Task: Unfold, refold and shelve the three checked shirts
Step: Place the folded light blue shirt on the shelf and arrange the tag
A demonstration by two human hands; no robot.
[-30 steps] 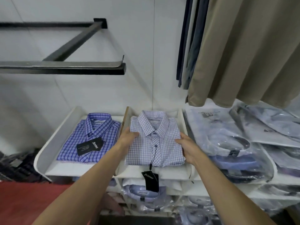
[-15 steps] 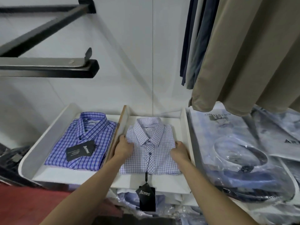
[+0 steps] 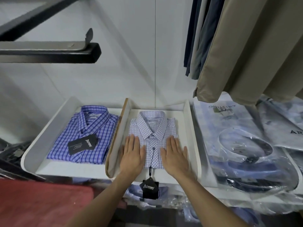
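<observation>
Pale checked shirt (image 3: 153,128) lies folded and flat in the middle compartment of the white shelf (image 3: 186,112), collar toward the wall, and I press on it with both hands. My left hand (image 3: 132,155) rests on its left front with the fingers straight and together; my right hand (image 3: 176,155) rests in the same way on its right front, and neither holds anything. My palms cover the lower corners of the shirt, so I cannot see how its bottom edge lies there. From its button a thin cord goes down between my hands to a black tag (image 3: 150,189), which hangs over the front edge of the shelf. Just beside, behind a wooden divider (image 3: 117,136), a darker blue checked shirt (image 3: 86,133) lies folded in the left compartment with its own black tag (image 3: 82,144) on top. On the right, packed shirts in clear plastic bags (image 3: 242,145) are stacked, their prints hard to read through the glare. Above them hang beige trousers (image 3: 246,46), cut off at the top, with dark garments (image 3: 198,35) next to them. A black metal rail (image 3: 49,53) stands out from the wall at the upper left. More bagged shirts under the shelf are blurred.
</observation>
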